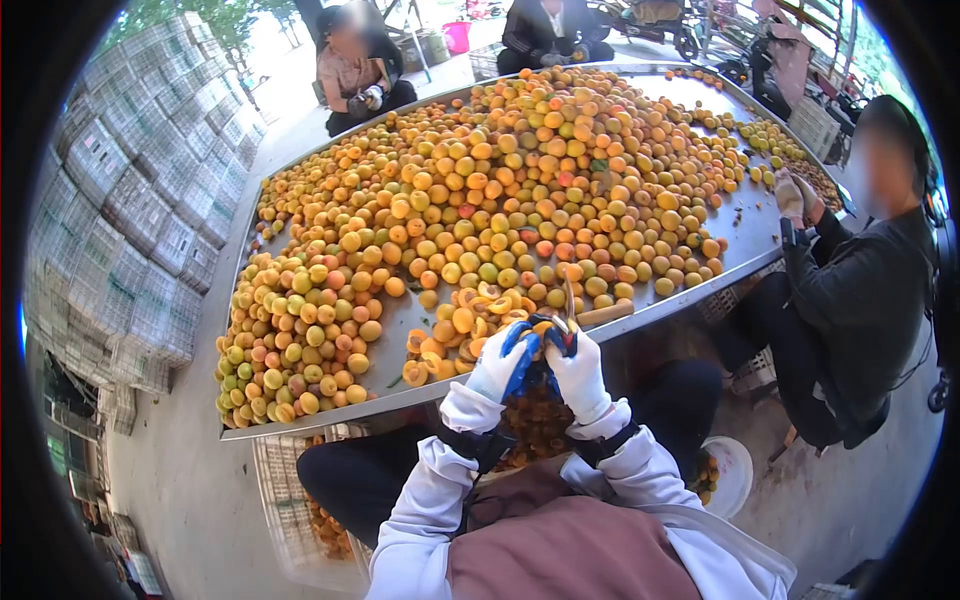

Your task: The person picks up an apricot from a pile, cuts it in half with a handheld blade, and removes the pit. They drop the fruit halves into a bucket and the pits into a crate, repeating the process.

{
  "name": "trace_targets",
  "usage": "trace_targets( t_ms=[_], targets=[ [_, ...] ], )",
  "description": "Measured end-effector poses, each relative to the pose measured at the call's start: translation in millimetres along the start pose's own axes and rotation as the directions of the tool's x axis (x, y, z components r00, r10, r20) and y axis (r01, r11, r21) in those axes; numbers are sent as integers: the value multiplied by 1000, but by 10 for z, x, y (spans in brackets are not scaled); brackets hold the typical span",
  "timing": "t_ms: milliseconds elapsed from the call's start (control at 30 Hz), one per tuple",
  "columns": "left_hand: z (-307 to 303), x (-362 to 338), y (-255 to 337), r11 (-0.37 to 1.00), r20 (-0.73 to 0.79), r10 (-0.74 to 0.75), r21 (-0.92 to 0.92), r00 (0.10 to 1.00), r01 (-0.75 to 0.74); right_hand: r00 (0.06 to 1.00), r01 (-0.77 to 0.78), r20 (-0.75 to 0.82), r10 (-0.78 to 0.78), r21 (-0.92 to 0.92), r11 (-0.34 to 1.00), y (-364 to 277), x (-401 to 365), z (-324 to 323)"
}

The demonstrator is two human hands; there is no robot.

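Observation:
My left hand [503,362], in a white glove with blue-coated fingers, is closed around an apricot [541,327] at the near edge of the metal table. Beside it, my right hand [577,372], gloved the same way, grips a small knife [570,297] whose blade points up and away from me. The fingers of both hands almost meet at the fruit, and the knife's handle is mostly hidden. Just beyond my hands lies a pile of cut apricot halves [462,320]. Whole apricots [520,180] are heaped over much of the table.
The table's metal rim [400,400] runs before me. A wooden stick [605,313] lies by it. Below my hands is a container of dark orange pieces [537,425]; a white bucket [735,470] stands right. Crates [130,220] are stacked left. Several people sit around the table.

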State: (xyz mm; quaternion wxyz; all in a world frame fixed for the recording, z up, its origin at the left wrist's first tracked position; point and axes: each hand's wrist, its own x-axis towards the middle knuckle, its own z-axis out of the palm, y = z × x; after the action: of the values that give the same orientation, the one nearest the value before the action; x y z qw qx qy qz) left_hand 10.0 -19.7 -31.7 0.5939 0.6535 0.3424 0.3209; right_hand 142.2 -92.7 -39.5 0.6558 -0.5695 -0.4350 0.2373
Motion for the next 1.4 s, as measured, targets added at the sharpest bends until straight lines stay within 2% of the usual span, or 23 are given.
trace_targets(
  t_ms=[33, 100, 233, 300, 367, 433, 467, 500, 567, 633, 700, 733, 800, 867, 900, 933, 1000, 1033, 1100, 1167, 1200, 1333, 1400],
  targets=[
    [-11, 34, -32, 996, 11, 85, -38, 996, -85, 981, -193, -1, 193, -6, 981, -10, 44, -46],
    [-15, 51, -104, 982, 79, 75, -182, 994, -59, 844, -518, 181, 504, 517, 682, -48, 162, -161],
    [-122, 116, 66, 951, 56, -96, -288, 994, 108, 817, -527, 315, 483, 749, 402, -48, 199, -205],
    [-172, 151, 212, 973, -146, -119, 180, 982, 144, 809, -503, 251, 532, 765, 403, -38, 208, -188],
    [-250, 82, 270, 725, -206, 255, 687, 945, -45, 811, -494, 116, 573, 660, 566, -188, 172, -176],
    [-274, -23, 320, 996, -261, -14, 80, 965, 37, 895, -383, -26, 446, 469, 796, -121, 100, -114],
    [-366, -77, 267, 986, -142, -127, -126, 982, 110, 977, -175, -87, 196, 209, 962, -146, 52, -56],
    [-432, -124, 221, 955, -22, -223, -207, 974, 214, 995, 66, -69, -71, -73, 995, -183, 11, 11],
    [-329, -218, 65, 663, 132, -300, -683, 945, 307, 957, 76, 289, -29, -153, 985, -381, -33, 97],
    [-123, -328, 357, 529, -107, -557, -810, 824, 253, 914, 95, 405, -9, -191, 977, -480, -105, 151],
    [-614, -519, -160, 626, 35, -349, -735, 936, 261, 920, 98, 387, -65, -66, 993, -479, -128, 155],
    [-685, -711, 2, 860, -199, -229, -500, 953, 102, 936, 77, 347, -60, -34, 996, -487, -115, 136],
    [-1066, -1020, 240, 796, -303, -248, -605, 920, 15, 965, -4, 262, 15, -40, 999, -568, -94, 12],
    [-1273, -1391, 753, 932, -636, -192, -357, 747, -65, 985, -114, 130, 117, -33, 993, -494, -74, -102],
    [-1238, -1568, 957, 979, -736, 166, 202, 657, -22, 984, -165, 63, 167, -33, 986, -499, -63, -175],
    [-1667, -1860, 866, 942, -737, 258, 336, 624, 7, 968, -249, 20, 248, 60, 967, -493, -54, -241],
    [-2270, -2333, 753, 941, -898, 236, 306, 371, 141, 949, -293, -63, 309, 179, 939, -534, -14, -366],
    [-2884, -2833, 469, 916, -922, 125, 250, 367, 315, 926, -334, -75, 371, 298, 894, -603, 3, -414],
    [-3123, -3132, 459, 598, -991, -14, 99, 134, 796, 901, -359, -112, 420, 352, 864, -619, 26, -535],
    [-2930, -3290, 401, 50, -824, 285, 523, 490, 851, 890, -341, -131, 436, 444, 829, -581, 17, -664],
    [-2798, -3192, 427, -97, -821, 278, 492, 498, 865, 892, -305, -166, 422, 469, 829, -575, 30, -707],
    [-2127, -2004, 627, 420, -564, 353, 808, 746, 412, 894, -187, -226, 387, 596, 781, -584, 72, -845],
    [-1453, -1142, 959, 339, -348, 344, 912, 872, 230, 897, -160, -236, 373, 614, 773, -536, 68, -882]
  ],
)
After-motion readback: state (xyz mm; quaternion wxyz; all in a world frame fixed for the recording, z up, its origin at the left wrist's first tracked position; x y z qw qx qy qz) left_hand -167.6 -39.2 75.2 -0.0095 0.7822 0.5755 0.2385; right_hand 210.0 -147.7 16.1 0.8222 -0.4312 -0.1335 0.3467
